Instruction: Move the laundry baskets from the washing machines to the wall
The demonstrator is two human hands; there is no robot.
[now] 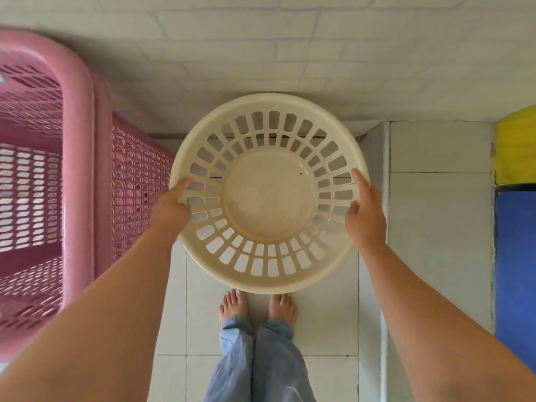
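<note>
A round cream basket (268, 195) with slotted sides hangs level above the floor, close to the white brick wall (261, 59). It holds nothing. My left hand (174, 206) grips its left rim, thumb lying inside over the slots. My right hand (365, 211) grips the right rim the same way. A tall pink laundry basket (78, 169) stands to the left against the wall, its open top toward me.
White floor tiles (324, 329) lie below, with my bare feet and blue trousers just behind the cream basket. A raised tiled ledge (435, 216) runs along the right. A yellow object (516, 146) and a blue one (516, 256) sit at the far right edge.
</note>
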